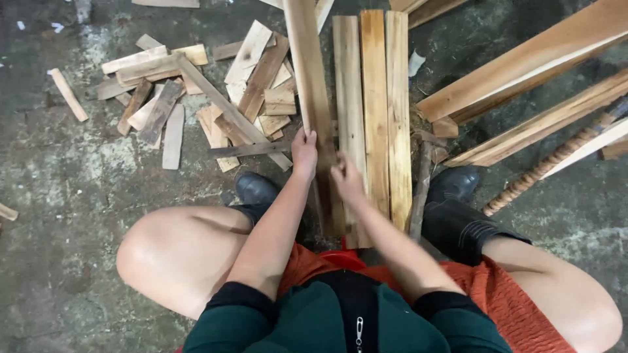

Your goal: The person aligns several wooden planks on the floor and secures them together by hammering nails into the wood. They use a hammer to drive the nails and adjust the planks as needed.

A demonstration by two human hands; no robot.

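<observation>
Both hands, left (304, 151) and right (345, 178), grip a long wooden slat (310, 78) stretching away between them.

Bare concrete floor (59, 196) lies open to the left of the squatting worker, the widest free room in view. Ahead on the left, a heap of offcuts (196, 91) blocks any low reach. Straight ahead, three slats (376, 111) lie side by side, close beside the raised plank (311, 85) that both hands grip. On the right, long boards (536, 62) and a turned spindle (543, 168) slant across the floor, closing that side beyond the black boot (458, 216).
</observation>
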